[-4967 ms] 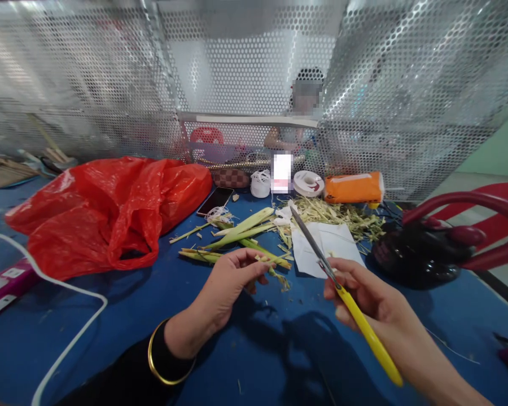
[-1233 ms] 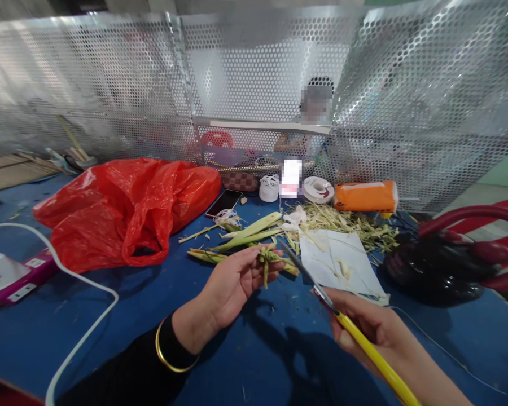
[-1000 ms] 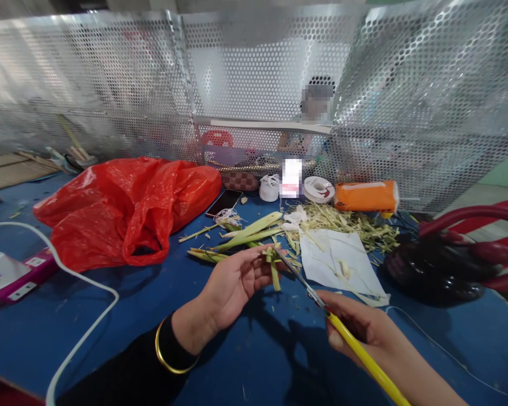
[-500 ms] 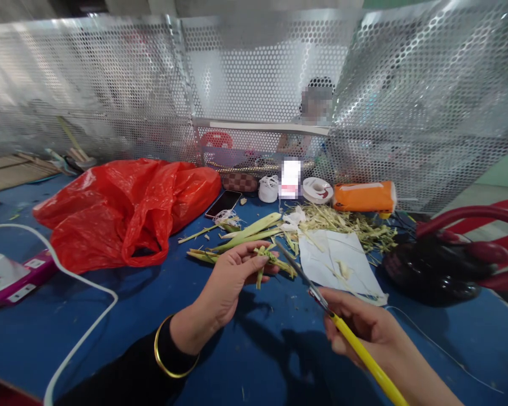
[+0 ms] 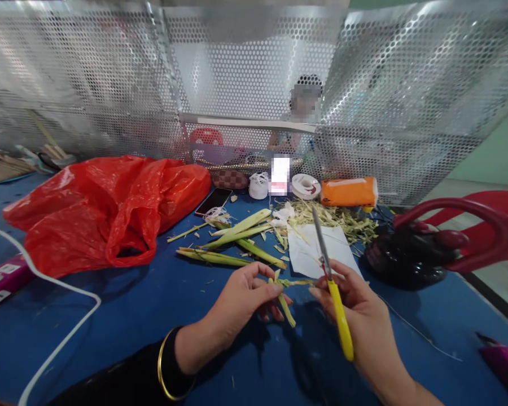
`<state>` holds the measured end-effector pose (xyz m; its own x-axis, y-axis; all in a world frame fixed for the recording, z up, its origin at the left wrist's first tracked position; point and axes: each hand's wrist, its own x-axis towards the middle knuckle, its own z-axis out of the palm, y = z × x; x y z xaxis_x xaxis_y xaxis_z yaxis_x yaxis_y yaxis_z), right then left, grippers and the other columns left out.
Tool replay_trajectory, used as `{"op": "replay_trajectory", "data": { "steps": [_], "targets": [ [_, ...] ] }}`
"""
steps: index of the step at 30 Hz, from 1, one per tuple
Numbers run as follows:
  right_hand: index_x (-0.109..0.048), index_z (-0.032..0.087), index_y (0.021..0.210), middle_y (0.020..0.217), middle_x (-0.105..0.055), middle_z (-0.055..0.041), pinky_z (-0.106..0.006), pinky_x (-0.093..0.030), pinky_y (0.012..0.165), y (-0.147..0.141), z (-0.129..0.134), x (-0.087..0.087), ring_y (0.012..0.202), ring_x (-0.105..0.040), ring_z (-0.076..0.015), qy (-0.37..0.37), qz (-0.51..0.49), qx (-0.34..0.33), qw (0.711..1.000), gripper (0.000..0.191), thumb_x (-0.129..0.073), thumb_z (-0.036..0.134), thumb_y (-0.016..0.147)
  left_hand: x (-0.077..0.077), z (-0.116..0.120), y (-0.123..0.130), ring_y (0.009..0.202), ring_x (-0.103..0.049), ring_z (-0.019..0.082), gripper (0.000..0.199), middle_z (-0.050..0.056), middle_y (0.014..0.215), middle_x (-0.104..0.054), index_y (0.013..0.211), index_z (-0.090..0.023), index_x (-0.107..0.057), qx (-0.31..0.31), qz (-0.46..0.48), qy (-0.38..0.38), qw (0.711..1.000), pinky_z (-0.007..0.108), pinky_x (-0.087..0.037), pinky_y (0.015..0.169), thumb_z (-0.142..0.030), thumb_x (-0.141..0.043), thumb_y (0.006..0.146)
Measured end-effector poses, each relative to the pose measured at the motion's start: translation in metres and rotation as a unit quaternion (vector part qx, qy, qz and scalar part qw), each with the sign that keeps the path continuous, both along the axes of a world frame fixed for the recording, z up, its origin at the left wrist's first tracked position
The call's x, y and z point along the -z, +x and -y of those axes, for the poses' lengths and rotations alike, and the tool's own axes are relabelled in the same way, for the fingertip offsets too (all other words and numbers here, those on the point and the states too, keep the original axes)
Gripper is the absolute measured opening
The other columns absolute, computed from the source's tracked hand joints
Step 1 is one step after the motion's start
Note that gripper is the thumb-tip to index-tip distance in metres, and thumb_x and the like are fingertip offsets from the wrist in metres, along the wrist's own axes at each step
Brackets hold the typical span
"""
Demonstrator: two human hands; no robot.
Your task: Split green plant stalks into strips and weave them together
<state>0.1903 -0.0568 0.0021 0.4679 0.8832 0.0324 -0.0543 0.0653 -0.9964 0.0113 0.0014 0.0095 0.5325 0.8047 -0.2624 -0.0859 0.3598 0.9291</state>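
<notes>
My left hand pinches a small woven piece of green leaf strips between thumb and fingers, one strip hanging down. My right hand holds scissors with a yellow handle, their blades pointing up and away from me. The thumb and fingers of that hand also meet at the end of a thin strip running from the woven piece. Beyond my hands lie several long green stalks. A white sheet of paper is partly hidden behind the scissors.
A red plastic bag spreads across the left, near a white cable and purple power strip. Shredded strips, a ribbon roll and an orange packet sit behind. A black kettle stands right. Perforated metal panels close the back.
My right hand has come closer to my left, and the scissors have swung upright, away from the woven piece. Its fingers now reach a strip end. Both hands have lowered slightly.
</notes>
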Motion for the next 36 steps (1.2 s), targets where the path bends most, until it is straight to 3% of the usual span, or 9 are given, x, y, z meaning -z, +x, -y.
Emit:
{"op": "replay_trajectory", "data": {
  "steps": [4,10,13,16,20,23,26,30,36],
  "targets": [
    [-0.061,0.024,0.111,0.078,-0.072,-0.0012,-0.021,-0.05,0.047,0.001,0.004,0.001,0.062,-0.065,-0.0154,0.033,0.069,-0.02,0.997,0.049,-0.079,0.026,0.066,-0.001,0.0,0.001,0.046,-0.063,0.012,0.034,0.008,0.07,-0.074,0.084,-0.018,-0.047,0.003,-0.03,-0.008,1.0,0.017,-0.038,0.042,-0.038,-0.071,0.071],
    [-0.063,0.025,0.111,0.092,-0.073,-0.0013,-0.024,-0.053,0.068,-0.004,0.01,0.01,0.08,-0.068,-0.0174,-0.01,0.158,-0.164,0.974,0.046,-0.07,0.013,0.067,-0.002,0.008,0.006,0.045,-0.062,0.012,0.034,0.004,0.061,-0.07,0.082,-0.017,-0.05,0.048,-0.045,-0.063,0.996,0.018,-0.04,0.042,-0.039,-0.073,0.069],
    [-0.063,0.024,0.108,0.084,-0.071,0.0005,-0.023,-0.052,0.068,-0.007,0.007,0.007,0.078,-0.066,-0.0168,-0.022,0.117,-0.164,0.979,0.046,-0.071,0.012,0.064,0.0,0.008,0.005,0.047,-0.062,0.012,0.031,0.004,0.062,-0.069,0.079,-0.016,-0.054,0.06,-0.018,-0.09,0.994,0.019,-0.043,0.046,-0.04,-0.071,0.071],
    [-0.061,0.022,0.102,0.071,-0.068,0.0032,-0.02,-0.049,0.056,-0.007,0.004,-0.001,0.063,-0.062,-0.0128,-0.032,0.017,-0.147,0.989,0.045,-0.077,0.018,0.06,0.002,0.005,0.003,0.052,-0.064,0.014,0.034,0.006,0.068,-0.07,0.087,-0.015,-0.061,0.043,0.005,-0.095,0.995,0.021,-0.043,0.047,-0.048,-0.058,0.08],
    [-0.057,0.021,0.103,0.065,-0.062,0.0068,-0.015,-0.038,0.037,-0.005,0.002,-0.005,0.041,-0.046,-0.005,-0.087,-0.081,-0.154,0.981,0.056,-0.083,0.022,0.054,0.002,0.001,0.001,0.07,-0.062,0.013,0.024,0.004,0.082,-0.069,0.095,-0.017,-0.068,-0.052,-0.021,0.027,0.998,0.021,-0.044,0.059,-0.032,-0.061,0.078],
    [-0.052,0.02,0.11,0.06,-0.06,0.0084,-0.014,-0.036,0.034,-0.006,0.002,-0.004,0.036,-0.042,-0.0034,-0.128,-0.104,-0.179,0.97,0.066,-0.085,0.026,0.054,0.0,0.002,0.001,0.084,-0.061,0.016,0.03,0.002,0.096,-0.069,0.096,-0.021,-0.072,-0.015,-0.05,0.139,0.989,0.025,-0.044,0.075,-0.016,-0.073,0.066],
    [-0.044,0.02,0.119,0.049,-0.054,0.0116,-0.013,-0.033,0.03,-0.01,0.004,-0.005,0.031,-0.04,-0.0044,-0.164,-0.126,-0.218,0.954,0.08,-0.088,0.031,0.053,-0.002,0.004,0.003,0.09,-0.062,0.02,0.023,0.004,0.091,-0.072,0.088,-0.019,-0.075,0.04,-0.049,0.197,0.978,0.029,-0.043,0.086,-0.02,-0.078,0.065],
    [-0.041,0.021,0.119,0.051,-0.054,0.0127,-0.013,-0.032,0.027,-0.016,0.005,-0.01,0.029,-0.038,-0.0034,-0.178,-0.153,-0.221,0.947,0.088,-0.091,0.033,0.047,-0.003,0.007,0.006,0.077,-0.062,0.018,0.015,0.004,0.078,-0.072,0.076,-0.016,-0.074,0.034,-0.038,0.143,0.988,0.029,-0.045,0.079,-0.026,-0.079,0.067],
    [-0.045,0.021,0.114,0.055,-0.056,0.012,-0.012,-0.033,0.029,-0.018,0.005,-0.011,0.031,-0.038,-0.0021,-0.16,-0.163,-0.229,0.946,0.079,-0.09,0.032,0.05,0.002,0.008,0.009,0.072,-0.063,0.015,0.021,0.002,0.074,-0.071,0.073,-0.015,-0.068,0.009,0.049,0.018,0.999,0.026,-0.047,0.074,-0.023,-0.083,0.061]
  ]
}}
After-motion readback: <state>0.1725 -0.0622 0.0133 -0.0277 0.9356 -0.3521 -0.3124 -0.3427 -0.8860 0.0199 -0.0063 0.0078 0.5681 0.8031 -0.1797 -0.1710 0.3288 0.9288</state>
